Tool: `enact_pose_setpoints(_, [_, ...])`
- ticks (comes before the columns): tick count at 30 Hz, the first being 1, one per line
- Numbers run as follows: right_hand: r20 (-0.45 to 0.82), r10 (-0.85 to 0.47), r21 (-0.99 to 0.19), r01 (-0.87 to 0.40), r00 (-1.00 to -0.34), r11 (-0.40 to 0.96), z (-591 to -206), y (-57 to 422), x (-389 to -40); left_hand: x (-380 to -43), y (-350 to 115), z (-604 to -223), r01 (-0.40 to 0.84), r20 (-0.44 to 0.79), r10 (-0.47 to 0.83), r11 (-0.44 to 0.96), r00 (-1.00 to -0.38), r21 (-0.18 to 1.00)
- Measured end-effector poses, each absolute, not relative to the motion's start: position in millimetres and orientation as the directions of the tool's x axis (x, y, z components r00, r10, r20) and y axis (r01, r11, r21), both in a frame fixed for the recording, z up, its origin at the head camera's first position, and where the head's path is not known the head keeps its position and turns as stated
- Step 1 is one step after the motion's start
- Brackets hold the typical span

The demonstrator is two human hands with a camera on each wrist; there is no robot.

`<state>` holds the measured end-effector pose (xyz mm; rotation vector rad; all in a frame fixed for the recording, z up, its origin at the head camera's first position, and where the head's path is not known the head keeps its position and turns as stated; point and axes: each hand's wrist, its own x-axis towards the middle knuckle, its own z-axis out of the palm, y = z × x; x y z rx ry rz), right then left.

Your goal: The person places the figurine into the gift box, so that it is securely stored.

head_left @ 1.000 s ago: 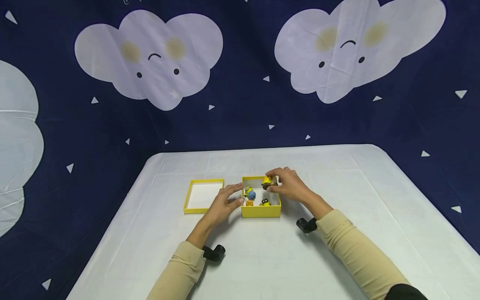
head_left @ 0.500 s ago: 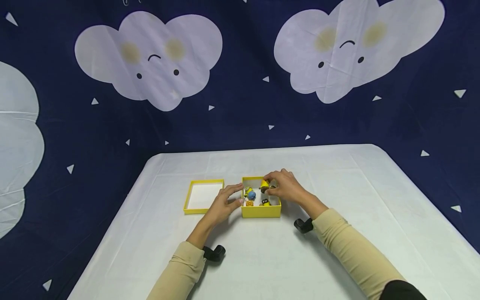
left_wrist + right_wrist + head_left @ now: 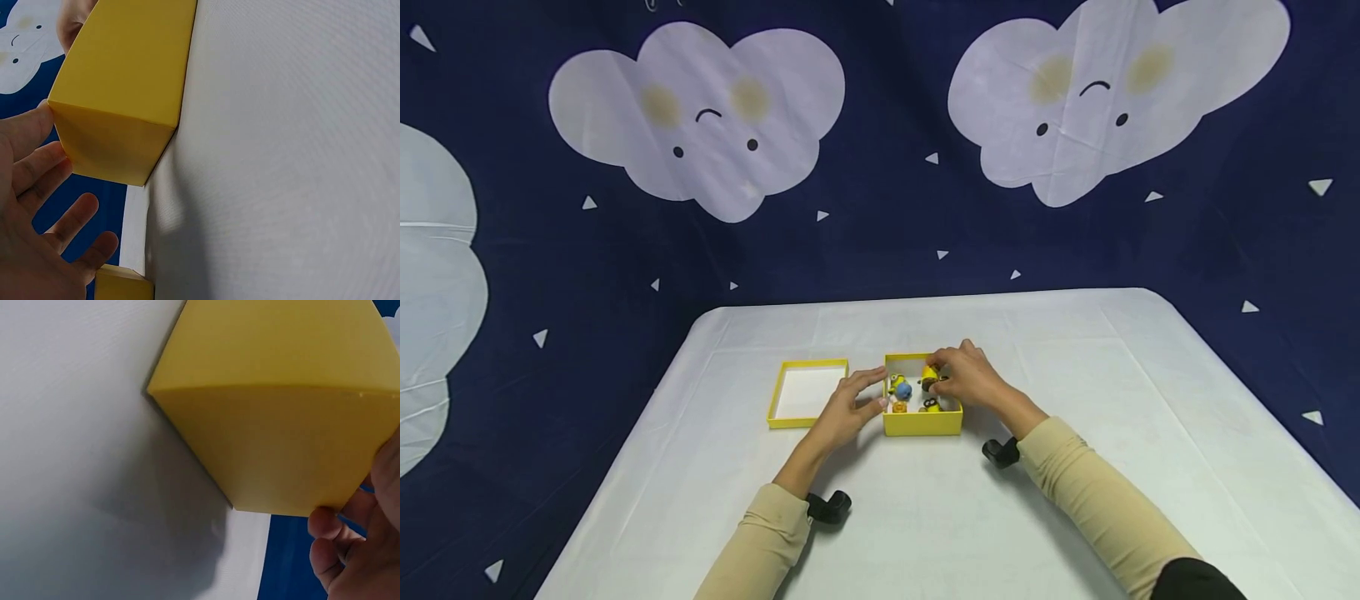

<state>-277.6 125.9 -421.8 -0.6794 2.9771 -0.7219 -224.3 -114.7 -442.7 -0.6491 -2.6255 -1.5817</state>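
Observation:
A yellow box (image 3: 922, 425) with a white inside stands without its lid on the table. My right hand (image 3: 972, 377) reaches over its right wall and pinches a small yellow toy figure (image 3: 929, 375) with a dark base. Fingertips of my left hand (image 3: 841, 414) touch the box's left side, fingers mostly straight and spread. Inside the box lie a yellow-and-blue toy figure (image 3: 901, 387), a small orange piece (image 3: 899, 407) and a yellow figure with black goggles (image 3: 931, 405). In the right wrist view the box wall (image 3: 275, 444) hides the pinched figure.
A shallow yellow-rimmed lid (image 3: 808, 423), white inside, lies left of the box, behind my left hand. A white cloth covers the table (image 3: 917, 517). Behind it hangs a dark blue curtain (image 3: 880, 250) with clouds.
My right hand has moved slightly left and lower into the box with the yellow toy figure. My left hand and the other pieces have stayed put.

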Motion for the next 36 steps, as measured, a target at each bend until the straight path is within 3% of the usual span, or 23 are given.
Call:
enact_pose_setpoints(20, [-0.006, -0.395, -0.297, -0.375, -0.919, 0.878, -416.4, 118.3, -275.5, -220.7, -113.4, -438.2, 0.356, 0.221, 0.344, 0.403, -0.913, 0.843])
enact_pose_setpoints(27, [-0.009, -0.414, -0.236, -0.400, -0.910, 0.885, -413.9, 118.1, -273.5, -225.4, -114.9, -444.1, 0.414, 0.268, 0.359, 0.432, -0.894, 0.801])
enact_pose_setpoints(36, [-0.019, -0.413, -0.232, -0.398, -0.911, 0.888, -412.9, 116.8, -273.7, -225.0, -114.9, -444.7, 0.395, 0.254, 0.350, 0.429, -0.902, 0.812])
